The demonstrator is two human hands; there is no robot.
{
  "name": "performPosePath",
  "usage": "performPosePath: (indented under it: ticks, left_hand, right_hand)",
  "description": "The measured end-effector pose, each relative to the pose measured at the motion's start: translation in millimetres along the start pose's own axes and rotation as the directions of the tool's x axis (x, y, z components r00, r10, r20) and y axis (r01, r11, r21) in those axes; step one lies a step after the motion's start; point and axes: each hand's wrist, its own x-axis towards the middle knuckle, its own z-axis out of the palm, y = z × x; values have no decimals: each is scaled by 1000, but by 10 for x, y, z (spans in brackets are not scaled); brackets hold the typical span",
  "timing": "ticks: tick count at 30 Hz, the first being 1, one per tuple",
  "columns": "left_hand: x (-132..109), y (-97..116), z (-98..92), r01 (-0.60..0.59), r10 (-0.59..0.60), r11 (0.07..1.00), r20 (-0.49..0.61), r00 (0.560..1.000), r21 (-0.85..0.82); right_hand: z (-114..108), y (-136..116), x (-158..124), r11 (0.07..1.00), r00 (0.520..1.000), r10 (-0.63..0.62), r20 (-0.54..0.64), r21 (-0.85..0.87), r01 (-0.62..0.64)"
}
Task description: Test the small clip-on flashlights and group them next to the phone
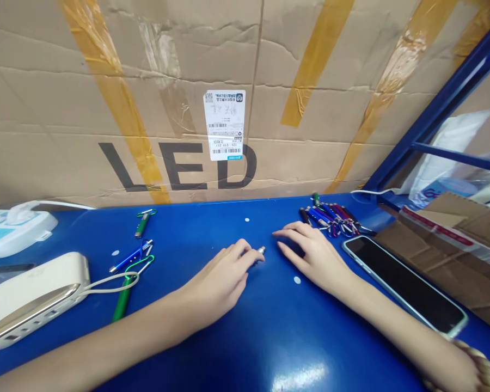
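Observation:
Near the middle of the blue table, my left hand (224,275) is closed on a mini flashlight (262,250). Just its silver end shows past my fingertips; the rest is hidden by the fingers. My right hand (310,256) hovers at or rests on the tabletop a little to the right, fingers apart, with nothing seen in it. Beyond it lies a pile of mini flashlights (332,218) in blue, red, black and purple with clips. To the left are a green flashlight (142,224), a blue one (126,258) and another green one (122,298) with a green carabiner.
A white power bank (36,299) with a looped cord stands at left, near a white device (18,231). A phone (404,283) lies at right beside an opened cardboard box (445,256). A large taped carton (179,109) marked LED walls off the back, next to a blue metal frame (433,103).

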Motion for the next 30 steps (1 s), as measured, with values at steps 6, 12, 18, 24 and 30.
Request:
performPosePath:
  ticks: [6, 12, 18, 24, 30]
  left_hand:
    - [70, -42, 37, -4, -41, 957, -151, 988, -289]
    - [68, -84, 111, 35, -103, 944, -191, 976, -328]
    - [63, -103, 163, 115, -162, 964, -187, 969, -239]
    - [71, -82, 132, 203, -274, 925, -195, 942, -321]
    - [32, -86, 179, -27, -17, 977, -202, 979, -212]
  right_hand:
    - [-26, -287, -52, 945, 968, -198, 152, 293, 147]
    - [-6, -309, -66, 945, 972, -187, 141, 296, 139]
    - [11, -281, -74, 939, 990, -107, 92, 337, 70]
    - [-3, -326, -48, 800, 990, 129, 51, 584, -134]
    - [8, -431, -49, 588, 974, 214, 71, 787, -186]
